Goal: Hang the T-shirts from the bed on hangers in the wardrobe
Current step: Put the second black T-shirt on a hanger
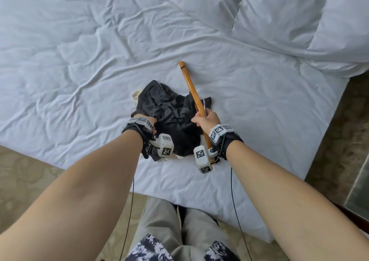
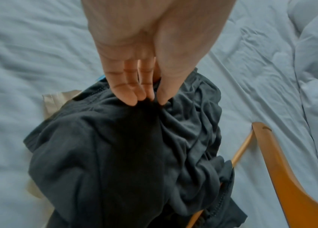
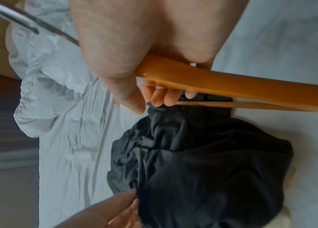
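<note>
A crumpled black T-shirt (image 1: 169,113) lies on the white bed sheet (image 1: 79,71), on top of a cream garment (image 1: 137,96) that peeks out at its far left. My left hand (image 1: 149,122) pinches a fold of the black T-shirt (image 2: 115,154) between fingers and thumb (image 2: 148,99). My right hand (image 1: 205,119) grips a wooden hanger (image 1: 188,83) at its middle, near the metal hook (image 3: 17,23). The hanger stands on edge above the shirt's right side. In the right wrist view my fingers (image 3: 161,98) curl round the hanger's top bar (image 3: 251,86).
A bunched white duvet (image 1: 289,21) fills the bed's far right. The bed's near edge (image 1: 95,176) runs in front of my legs, with patterned carpet (image 1: 30,181) below. Dark furniture (image 1: 357,183) stands at the right.
</note>
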Available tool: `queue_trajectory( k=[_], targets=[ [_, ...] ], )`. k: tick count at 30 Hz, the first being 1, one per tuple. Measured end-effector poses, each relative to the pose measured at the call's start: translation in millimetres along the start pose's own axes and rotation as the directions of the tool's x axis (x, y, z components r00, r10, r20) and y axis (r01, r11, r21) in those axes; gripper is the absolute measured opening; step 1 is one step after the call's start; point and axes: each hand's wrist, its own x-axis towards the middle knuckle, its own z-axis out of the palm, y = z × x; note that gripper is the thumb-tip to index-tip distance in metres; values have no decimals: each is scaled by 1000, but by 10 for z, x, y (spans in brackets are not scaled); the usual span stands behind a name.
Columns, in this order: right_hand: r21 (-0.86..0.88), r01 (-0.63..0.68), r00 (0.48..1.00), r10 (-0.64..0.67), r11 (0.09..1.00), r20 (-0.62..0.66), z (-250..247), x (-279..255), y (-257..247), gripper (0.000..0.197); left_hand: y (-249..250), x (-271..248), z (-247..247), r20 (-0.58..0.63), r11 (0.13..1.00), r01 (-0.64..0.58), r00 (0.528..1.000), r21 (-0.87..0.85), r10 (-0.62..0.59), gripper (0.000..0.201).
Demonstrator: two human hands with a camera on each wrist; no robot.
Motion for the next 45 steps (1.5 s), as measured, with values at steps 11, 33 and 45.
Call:
queue_trajectory(
  k=[11,33,45],
  targets=[
    [-9,15,1000,-15,1000,0,62,-93,33,14,-149,-165,-144,-27,996,-90,996,-17,89,37],
    [11,43,998,-43,999,-35,76,-440,36,17,-137,-1018,138,-93,849,-516,845,109,526,30],
    [411,-100,987,141,906,-72,-191,-576,77,12,-156,-1164,193,193,949,-279,949,150,248,66]
  ],
)
